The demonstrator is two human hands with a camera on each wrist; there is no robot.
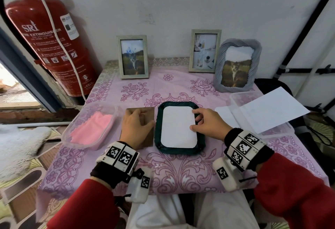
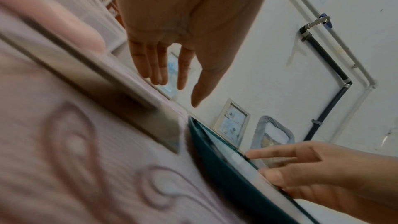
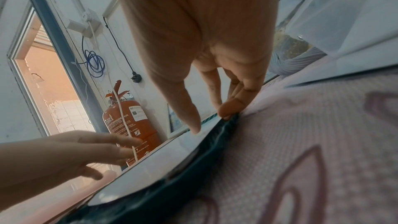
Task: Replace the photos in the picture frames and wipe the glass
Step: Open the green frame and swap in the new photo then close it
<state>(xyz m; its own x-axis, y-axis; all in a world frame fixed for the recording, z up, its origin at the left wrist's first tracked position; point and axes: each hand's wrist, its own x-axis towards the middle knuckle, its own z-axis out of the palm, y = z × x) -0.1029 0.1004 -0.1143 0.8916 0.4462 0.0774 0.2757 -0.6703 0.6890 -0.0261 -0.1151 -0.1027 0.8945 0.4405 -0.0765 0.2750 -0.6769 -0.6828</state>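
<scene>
The person's red sleeves (image 1: 293, 190) and tagged wristbands (image 1: 121, 156) are filling the near edge of the head view. Beyond them, the right hand (image 1: 208, 123) is pressing on the right edge of the white photo back (image 1: 178, 126), thumb and fingertips loosely extended, grasping nothing. The photo is lying face down inside the dark green frame (image 1: 157, 129), which is resting flat in the middle of the pink cloth (image 1: 181, 170). The left hand (image 1: 136, 127) is hovering with relaxed, straight fingers over the brown backing board (image 1: 150, 138) just left of the frame; the left wrist view is showing a gap beneath the fingers.

To seat the photo well, the person would probably be squaring its corners within the recess before fetching the board, and keeping fingertips to the paper's edge.

The red extinguisher (image 1: 45, 34) is reading "SRI" and "FIRE EXTINGUISHER"; its smaller print is illegible.
</scene>
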